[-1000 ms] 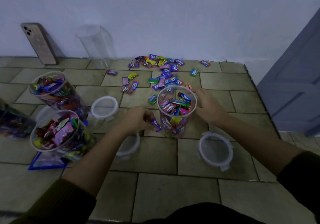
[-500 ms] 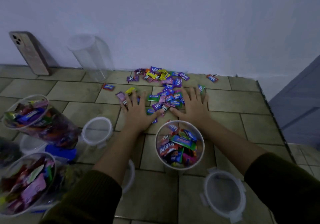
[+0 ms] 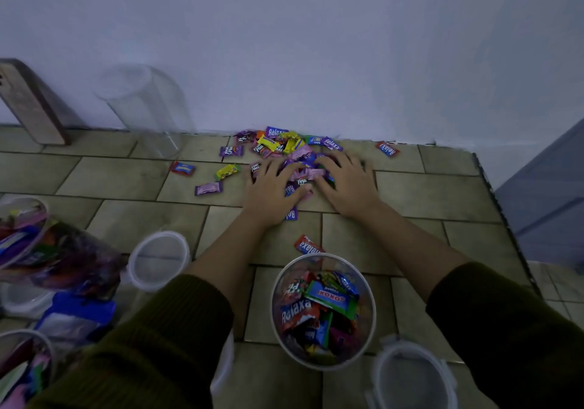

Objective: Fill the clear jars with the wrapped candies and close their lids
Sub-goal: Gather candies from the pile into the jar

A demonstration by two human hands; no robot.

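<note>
Subject: wrapped candies (image 3: 284,146), heaped loose on the tiled desk (image 3: 426,193) close to the back wall. A few strays lie to the left of the heap, and one red piece (image 3: 308,246) lies just beyond the open jar (image 3: 374,307).

Hands: the left hand (image 3: 271,193) and right hand (image 3: 347,184) lie palm down on the near side of the heap. Their fingers are spread and pressing on the wrappers, and neither hand grips anything.

Handling, as judged: the pieces look light, with slick, crinkly film wrappers, and should tolerate squeezing. Single pinches would be slow, so the better hold is a scoop, with both palms closing in from either side of the heap.

Orientation: the candies are flat oblong packs lying on their broad faces, with long axes pointing every way and no common heading. The receiving jar stands upright between the forearms, mouth up and part filled. Its lid (image 3: 414,377) lies separate at the near right. An empty clear jar (image 3: 142,105) stands by the wall.
</note>
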